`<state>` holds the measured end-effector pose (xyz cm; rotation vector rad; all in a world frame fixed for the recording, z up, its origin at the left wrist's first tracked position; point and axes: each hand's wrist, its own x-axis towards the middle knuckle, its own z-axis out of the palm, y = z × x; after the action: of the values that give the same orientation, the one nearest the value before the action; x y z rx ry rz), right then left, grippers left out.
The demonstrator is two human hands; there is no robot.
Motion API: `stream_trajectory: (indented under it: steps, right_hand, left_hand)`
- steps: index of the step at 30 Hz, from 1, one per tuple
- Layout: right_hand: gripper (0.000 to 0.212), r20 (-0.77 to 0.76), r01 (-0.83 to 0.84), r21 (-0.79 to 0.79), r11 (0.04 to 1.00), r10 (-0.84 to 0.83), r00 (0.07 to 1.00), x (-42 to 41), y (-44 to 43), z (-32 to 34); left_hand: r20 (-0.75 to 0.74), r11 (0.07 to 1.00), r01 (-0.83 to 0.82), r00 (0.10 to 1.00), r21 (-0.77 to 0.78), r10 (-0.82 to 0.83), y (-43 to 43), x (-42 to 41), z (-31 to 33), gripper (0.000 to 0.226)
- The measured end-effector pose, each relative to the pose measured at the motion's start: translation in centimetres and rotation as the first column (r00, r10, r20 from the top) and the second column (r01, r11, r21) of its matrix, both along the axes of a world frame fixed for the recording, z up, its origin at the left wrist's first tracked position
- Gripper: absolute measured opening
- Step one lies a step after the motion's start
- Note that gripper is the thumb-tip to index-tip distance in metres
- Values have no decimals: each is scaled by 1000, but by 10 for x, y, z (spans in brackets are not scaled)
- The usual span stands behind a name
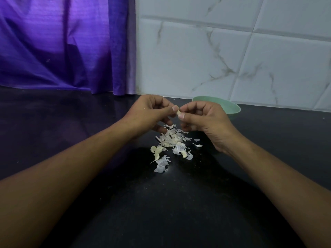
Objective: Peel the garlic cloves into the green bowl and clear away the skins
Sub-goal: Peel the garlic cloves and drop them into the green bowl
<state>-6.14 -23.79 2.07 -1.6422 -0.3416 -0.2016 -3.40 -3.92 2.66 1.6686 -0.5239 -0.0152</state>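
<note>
One pale clove (178,113), papery skins (172,139)

I see bare counter (71,126) left of the skins (170,140); the green bowl (231,109) and wall (232,59) block far right.

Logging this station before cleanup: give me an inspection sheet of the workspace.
Surface: dark speckled counter.
Job's things: garlic clove held above the counter; green bowl behind the right hand, contents hidden; loose cloves among the skins.
Clutter: skins piled on the counter below the hands.
Hands: left hand and right hand both pinch the clove.
Cables: nothing seen.
Surroundings: purple curtain left, marbled wall tiles behind.
</note>
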Motion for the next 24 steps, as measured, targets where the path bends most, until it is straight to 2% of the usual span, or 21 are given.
stream_trajectory:
  steps: [4,10,15,24]
  right_hand:
    - [17,129,46,-100,994,-33,991,0,0,-2]
    - [7,270,146,-264,953,-72,960,4,-4,-2]
    - [9,257,131,-252,959,-64,964,5,-3,-4]
    - [9,332,189,-343,920,-69,941,2,1,-7]
  left_hand:
    - [-17,1000,-4,1000,17,4,-2,-1,0,23]
    - [-54,1000,-19,998,-6,18,-1,-1,0,25]
    - [-67,1000,-19,998,-17,18,-1,-4,1,23]
    - [-104,998,-66,992,18,68,-3,-4,-2,14]
